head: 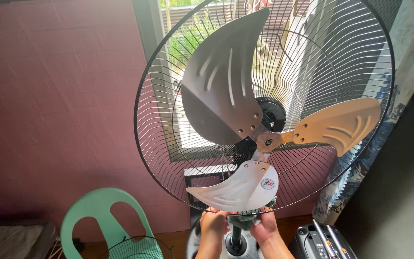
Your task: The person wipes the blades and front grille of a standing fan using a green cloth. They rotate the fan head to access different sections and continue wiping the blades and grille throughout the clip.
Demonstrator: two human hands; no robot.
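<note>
A large standing fan fills the view, its front guard off. Three metal blades (226, 91) sit on a central hub (267, 142) in front of the round wire rear guard (312, 57). My left hand (212, 226) and my right hand (265, 227) both reach up under the lowest blade (238, 189). They grip the fan's neck (240, 221) where it meets the black pole (236, 237). What the fingers press on is hidden by the blade and guard.
A mint green plastic chair (104, 216) stands at lower left, with a loose wire guard (135, 248) beside it. A dark case (319, 242) sits at lower right. Behind the fan are a pink wall (53, 96), a window (192, 33) and a patterned curtain (408, 43).
</note>
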